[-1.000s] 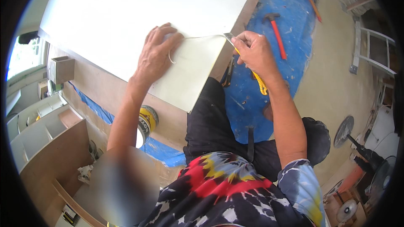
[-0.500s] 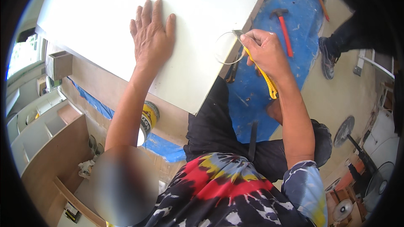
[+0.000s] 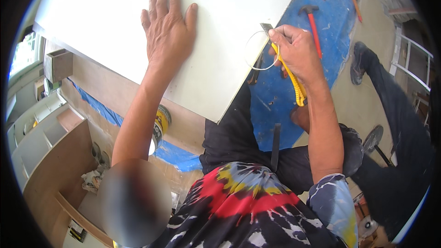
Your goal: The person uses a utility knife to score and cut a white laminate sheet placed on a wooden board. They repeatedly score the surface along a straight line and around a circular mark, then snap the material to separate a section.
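Note:
My left hand (image 3: pixel 170 32) lies flat with fingers spread on a large white panel (image 3: pixel 220 59). At the panel's right edge, my right hand (image 3: pixel 296 48) grips a yellow utility knife (image 3: pixel 295 82), its blade sticking out over the white surface. A thin pale strip (image 3: pixel 248 54) curls in a loop beside the blade, partly over the panel and partly past its edge. My right fingers hide how the strip meets the knife. The panel's near corner reaches my dark trousers.
A hammer (image 3: pixel 314 32) with a red handle lies on the blue sheet (image 3: pixel 271 119) to the right. Beneath the panel's left side stands a paint can (image 3: pixel 161 124). Another person's leg (image 3: pixel 390 96) is at the right, near a white metal frame (image 3: pixel 409 57). Wooden shelving (image 3: pixel 59 156) stands at left.
My right hand and the knife have shifted slightly along the panel's edge to the right. The left hand stays flat. The other person's legs have moved at the right.

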`<act>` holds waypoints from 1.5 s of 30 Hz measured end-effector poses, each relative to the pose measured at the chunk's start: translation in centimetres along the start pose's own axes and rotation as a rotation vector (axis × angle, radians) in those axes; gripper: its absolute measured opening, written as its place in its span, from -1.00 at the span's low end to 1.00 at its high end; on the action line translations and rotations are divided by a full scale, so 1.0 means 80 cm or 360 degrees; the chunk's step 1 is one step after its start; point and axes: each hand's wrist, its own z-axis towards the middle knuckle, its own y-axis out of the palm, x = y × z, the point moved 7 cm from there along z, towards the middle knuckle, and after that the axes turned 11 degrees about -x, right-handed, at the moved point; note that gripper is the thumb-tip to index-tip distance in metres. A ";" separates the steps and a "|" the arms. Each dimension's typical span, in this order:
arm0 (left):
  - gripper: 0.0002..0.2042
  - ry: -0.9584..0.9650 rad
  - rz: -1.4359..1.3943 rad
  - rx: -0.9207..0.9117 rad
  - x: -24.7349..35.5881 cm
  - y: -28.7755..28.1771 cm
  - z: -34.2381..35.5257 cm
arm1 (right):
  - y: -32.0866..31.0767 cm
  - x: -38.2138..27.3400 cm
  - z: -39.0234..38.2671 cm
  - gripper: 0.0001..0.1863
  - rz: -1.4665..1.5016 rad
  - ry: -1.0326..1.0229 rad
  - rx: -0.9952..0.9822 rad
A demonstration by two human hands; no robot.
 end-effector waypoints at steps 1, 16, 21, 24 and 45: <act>-0.36 0.0016 0.0013 0.0023 0.001 -0.001 0.000 | 0.001 0.002 0.001 -0.74 0.0005 0.0035 -0.0022; -0.37 0.0000 0.0011 -0.0010 -0.007 -0.002 0.002 | -0.017 0.000 -0.014 -0.72 -0.0060 -0.0006 0.0104; -0.38 0.0025 -0.0011 0.0015 -0.005 -0.004 0.001 | -0.004 0.002 -0.017 -0.73 -0.0066 -0.0013 0.0023; -0.36 0.0007 0.0011 -0.0005 -0.004 -0.002 0.002 | -0.001 0.004 -0.015 -0.75 -0.0060 0.0012 0.0062; -0.39 0.0018 0.0004 0.0004 -0.008 0.003 0.000 | 0.000 0.013 -0.023 -0.75 -0.0176 -0.0035 0.0146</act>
